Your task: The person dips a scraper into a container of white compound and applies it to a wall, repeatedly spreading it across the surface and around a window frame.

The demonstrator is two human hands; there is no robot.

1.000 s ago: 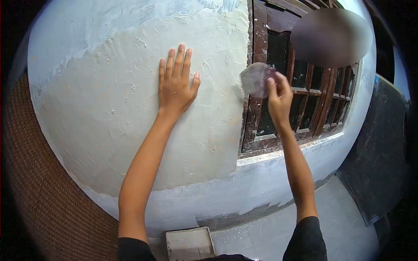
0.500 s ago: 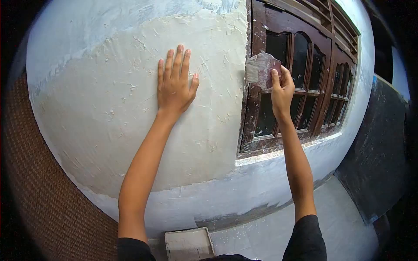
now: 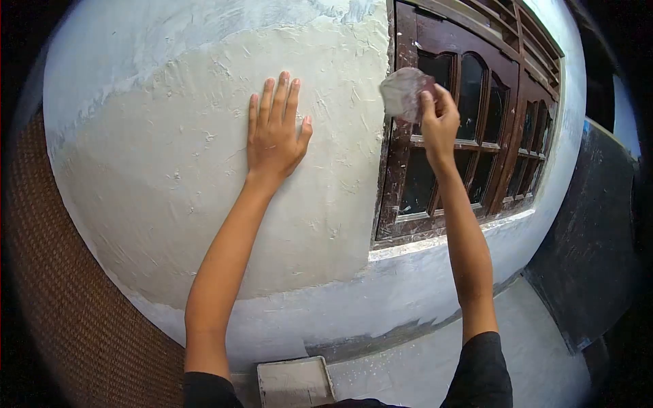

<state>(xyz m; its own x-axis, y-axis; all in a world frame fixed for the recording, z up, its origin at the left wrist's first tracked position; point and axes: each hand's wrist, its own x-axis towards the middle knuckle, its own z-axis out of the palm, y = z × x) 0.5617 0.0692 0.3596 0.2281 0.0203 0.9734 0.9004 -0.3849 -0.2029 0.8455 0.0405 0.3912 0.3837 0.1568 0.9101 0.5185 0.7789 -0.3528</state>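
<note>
My left hand (image 3: 275,139) lies flat on the plastered wall (image 3: 170,204), its fingers stretched upward and the thumb apart. Between the thumb and fingers of my right hand (image 3: 441,122) is a thin, flat scraper (image 3: 403,95), coated with pale plaster and dark reddish near my grip. The scraper is at the wall's edge beside the window frame; whether it touches the wall cannot be made out. Rough ridges and small lumps mark the cream plaster, which borders a bluish-white painted area above and below.
A dark brown wooden window (image 3: 469,136) with glass panes and paint spatters is to the right, above a white sill (image 3: 449,234). A plaster-stained tray (image 3: 296,382) sits on the floor below. Woven matting (image 3: 75,292) borders the left; a dark panel (image 3: 578,238) leans at right.
My right hand has lifted the scraper slightly up and left and tilted it. My left hand stays flat at the same spot on the wall.
</note>
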